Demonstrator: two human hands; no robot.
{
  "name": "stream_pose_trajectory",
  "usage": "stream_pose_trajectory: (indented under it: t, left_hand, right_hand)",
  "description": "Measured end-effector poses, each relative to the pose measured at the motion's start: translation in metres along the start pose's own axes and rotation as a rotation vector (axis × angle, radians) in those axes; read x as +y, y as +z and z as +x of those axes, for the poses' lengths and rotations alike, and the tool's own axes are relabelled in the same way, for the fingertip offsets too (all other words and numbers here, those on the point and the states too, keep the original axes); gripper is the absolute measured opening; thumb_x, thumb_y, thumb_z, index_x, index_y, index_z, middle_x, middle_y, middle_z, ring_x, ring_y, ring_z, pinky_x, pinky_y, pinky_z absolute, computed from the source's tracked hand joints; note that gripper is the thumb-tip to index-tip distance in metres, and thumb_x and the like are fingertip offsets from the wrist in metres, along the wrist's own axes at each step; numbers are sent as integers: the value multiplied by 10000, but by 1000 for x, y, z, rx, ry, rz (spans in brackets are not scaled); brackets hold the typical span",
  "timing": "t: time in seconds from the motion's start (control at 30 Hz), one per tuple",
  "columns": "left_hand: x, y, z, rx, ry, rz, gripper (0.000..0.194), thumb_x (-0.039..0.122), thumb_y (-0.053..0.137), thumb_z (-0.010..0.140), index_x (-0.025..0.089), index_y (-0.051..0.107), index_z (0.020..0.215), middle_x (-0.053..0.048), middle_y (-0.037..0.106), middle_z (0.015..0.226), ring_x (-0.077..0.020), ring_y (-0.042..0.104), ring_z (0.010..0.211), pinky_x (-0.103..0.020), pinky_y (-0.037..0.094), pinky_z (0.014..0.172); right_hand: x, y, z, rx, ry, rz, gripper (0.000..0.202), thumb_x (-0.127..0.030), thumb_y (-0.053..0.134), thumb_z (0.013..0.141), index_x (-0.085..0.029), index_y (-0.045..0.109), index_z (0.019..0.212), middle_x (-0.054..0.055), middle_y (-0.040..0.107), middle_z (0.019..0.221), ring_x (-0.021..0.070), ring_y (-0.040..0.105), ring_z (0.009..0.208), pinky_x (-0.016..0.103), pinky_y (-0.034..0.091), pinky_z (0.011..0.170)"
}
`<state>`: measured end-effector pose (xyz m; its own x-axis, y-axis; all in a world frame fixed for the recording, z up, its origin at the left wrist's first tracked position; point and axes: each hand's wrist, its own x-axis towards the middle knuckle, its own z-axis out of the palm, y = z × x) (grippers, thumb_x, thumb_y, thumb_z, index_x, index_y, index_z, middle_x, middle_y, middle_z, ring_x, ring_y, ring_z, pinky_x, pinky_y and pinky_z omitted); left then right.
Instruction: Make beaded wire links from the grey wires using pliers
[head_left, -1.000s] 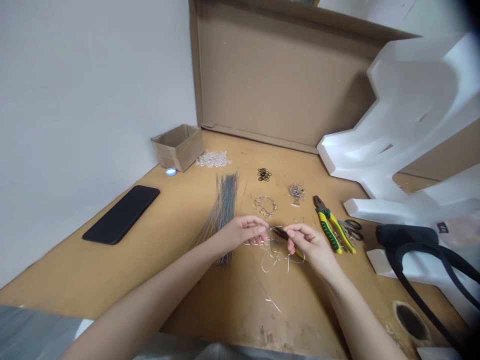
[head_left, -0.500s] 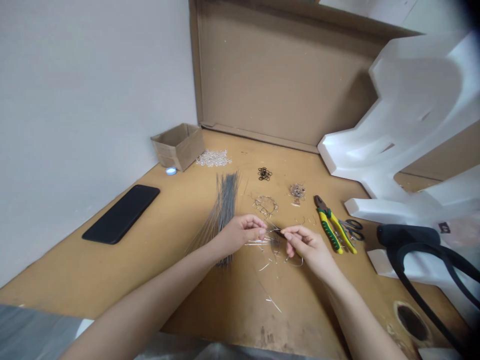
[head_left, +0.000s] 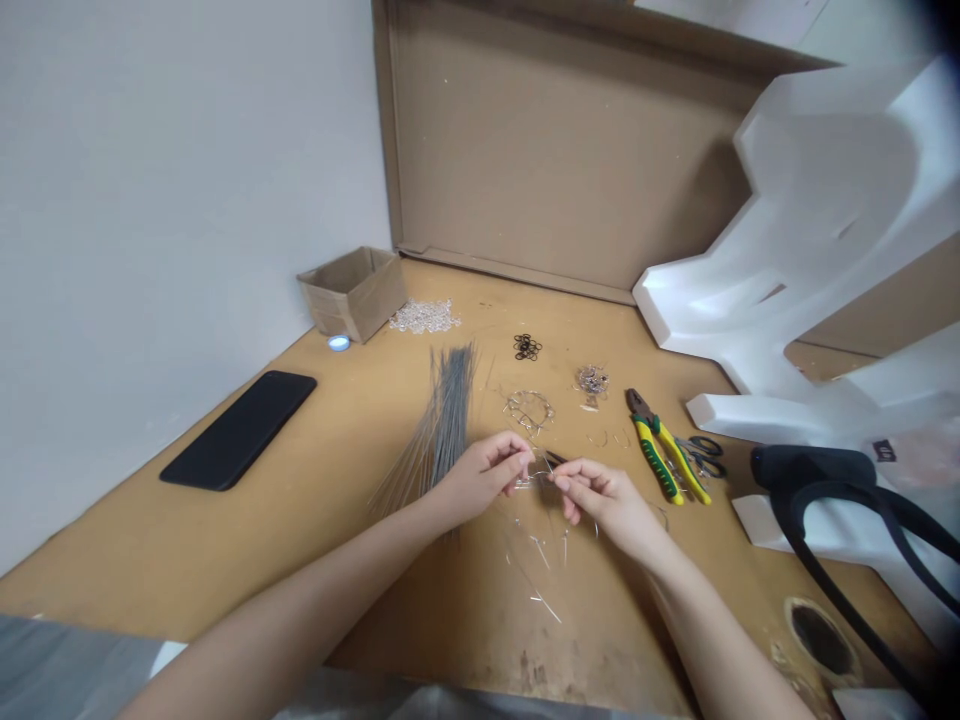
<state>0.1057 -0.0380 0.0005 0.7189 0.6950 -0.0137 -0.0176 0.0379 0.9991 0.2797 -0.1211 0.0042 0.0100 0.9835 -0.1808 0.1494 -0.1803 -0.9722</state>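
Note:
My left hand [head_left: 491, 470] is closed in a pinch on a thin metal wire [head_left: 538, 476] that spans the gap to my other hand. My right hand [head_left: 604, 498] pinches near the wire's other end, thumb against forefinger. A slim dark pointed thing [head_left: 555, 458] shows at the right fingertips; its kind is too small to make out. Under my left wrist lies a bundle of straight grey wires [head_left: 451, 400], partly covered by the arm. Just beyond my hands rests a loose ring of bent wire [head_left: 529, 410]. Cut wire pieces [head_left: 546, 606] are scattered nearer to me.
Green-and-yellow pliers [head_left: 664, 450] and scissors [head_left: 706, 455] lie to the right. Farther back are black rings [head_left: 527, 347], small metal parts [head_left: 592, 379], clear bits [head_left: 425, 316] and a cardboard box [head_left: 352, 292]. A black phone [head_left: 240, 430] lies left, white foam [head_left: 832, 220] stands right.
My right hand has shifted slightly left and down, and the dark thing now points farther from me at its fingertips. My left hand stays nearly in place.

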Motion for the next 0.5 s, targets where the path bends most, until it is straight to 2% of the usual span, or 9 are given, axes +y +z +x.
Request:
stream_pose_trajectory:
  t: [0.1,0.2,0.37,0.5]
  left_hand:
    - [-2,2,0,-60,-41,-12,209,378,411,825,172,429,792,38,557,632,-29,364,356,-170,291,391]
    - [-2,2,1,-63,-73,-25,208,382,403,829,177,406,797,52,546,565,-25,322,311,-161,248,354]
    - [-3,0,3,47,-60,-49,213,387,406,826,177,396,792,60,534,531,-23,319,303,-156,233,350]
    - [-3,-2,5,167,-16,-79,191,358,411,827,177,378,776,62,536,535,-22,319,309,-159,250,362]
  right_hand:
    - [0,0,1,11,32,56,274,-399,596,744,-172,574,895,-43,549,534,82,505,461,208,395,466]
    - [-1,-1,2,1,52,126,290,-382,607,743,-179,562,945,-41,564,543,80,506,466,195,375,456]
    - [-8,-6,0,-22,90,228,326,-403,529,800,-157,554,1013,42,649,727,61,481,472,196,360,463]
    - [-11,-4,-3,-57,116,139,483,-356,651,701,-167,514,1124,72,656,872,71,507,514,208,379,479]
